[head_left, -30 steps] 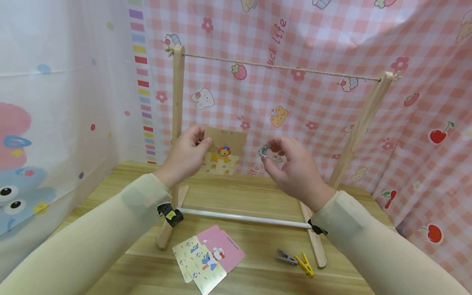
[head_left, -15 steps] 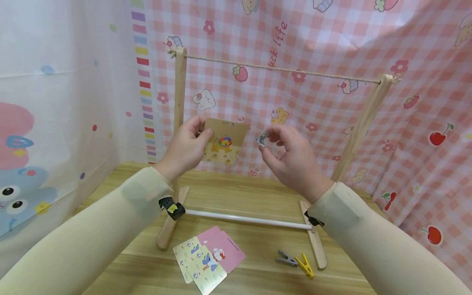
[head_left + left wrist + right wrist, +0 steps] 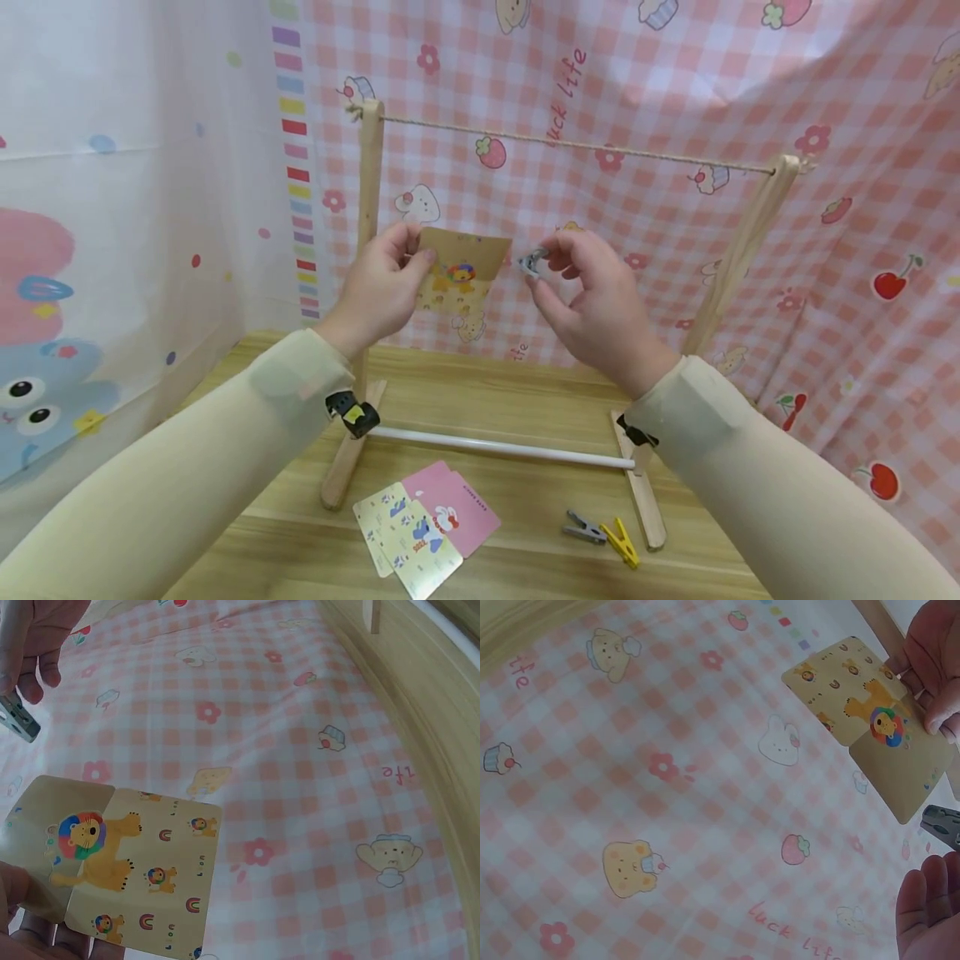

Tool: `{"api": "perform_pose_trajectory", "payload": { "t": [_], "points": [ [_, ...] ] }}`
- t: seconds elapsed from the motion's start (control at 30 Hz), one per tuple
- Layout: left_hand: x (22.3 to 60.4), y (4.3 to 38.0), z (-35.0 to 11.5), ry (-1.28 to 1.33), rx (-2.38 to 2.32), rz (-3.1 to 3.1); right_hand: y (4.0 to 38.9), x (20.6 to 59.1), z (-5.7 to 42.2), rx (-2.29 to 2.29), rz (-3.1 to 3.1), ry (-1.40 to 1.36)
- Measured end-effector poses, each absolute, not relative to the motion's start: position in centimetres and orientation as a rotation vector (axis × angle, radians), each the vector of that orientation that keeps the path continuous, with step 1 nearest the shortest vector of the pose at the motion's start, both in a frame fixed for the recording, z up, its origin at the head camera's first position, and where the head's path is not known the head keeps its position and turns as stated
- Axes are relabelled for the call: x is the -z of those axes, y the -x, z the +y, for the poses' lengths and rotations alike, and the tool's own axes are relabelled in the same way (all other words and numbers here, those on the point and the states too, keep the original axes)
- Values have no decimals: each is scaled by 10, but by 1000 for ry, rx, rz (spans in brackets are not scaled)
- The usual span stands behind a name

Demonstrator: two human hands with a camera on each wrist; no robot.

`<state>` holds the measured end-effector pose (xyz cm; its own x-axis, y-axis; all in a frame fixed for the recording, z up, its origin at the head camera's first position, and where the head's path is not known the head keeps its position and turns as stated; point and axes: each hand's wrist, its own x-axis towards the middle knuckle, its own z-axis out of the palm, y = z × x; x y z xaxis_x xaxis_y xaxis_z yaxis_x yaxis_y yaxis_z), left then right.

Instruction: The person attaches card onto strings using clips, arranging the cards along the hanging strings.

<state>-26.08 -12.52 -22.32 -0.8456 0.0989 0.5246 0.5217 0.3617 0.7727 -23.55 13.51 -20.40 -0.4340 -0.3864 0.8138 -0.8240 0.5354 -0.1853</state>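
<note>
In the head view my left hand (image 3: 378,287) pinches the left edge of a tan card (image 3: 480,250) with a rainbow-maned lion on it. The card is held up in the air below the rope (image 3: 570,143), and the left wrist view shows its patterned half (image 3: 176,855). Just to the right, my right hand (image 3: 600,312) pinches a grey clothespin (image 3: 531,261) between thumb and fingertips. A small gap separates the clothespin from the card. In the right wrist view the clothespin (image 3: 941,823) points toward the card (image 3: 900,780).
The rope runs between a left wooden post (image 3: 370,175) and a right wooden post (image 3: 742,250), joined low down by a white rod (image 3: 502,447). Overlapping pink cards (image 3: 468,508) and cream cards (image 3: 427,558) lie on the table. Grey (image 3: 583,527) and yellow clothespins (image 3: 621,543) lie near the right foot.
Both hands have risen toward the rope, the card and the clothespin with them. The clothespin has come a little closer to the card's right edge. The things on the table have stayed put.
</note>
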Motion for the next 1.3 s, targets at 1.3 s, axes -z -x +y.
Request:
{"api": "perform_pose_trajectory", "payload": {
  "t": [1.3],
  "points": [
    [181,265,-112,471,1547,-2094,242,126,97,-726,-1882,-941]
  ]
}}
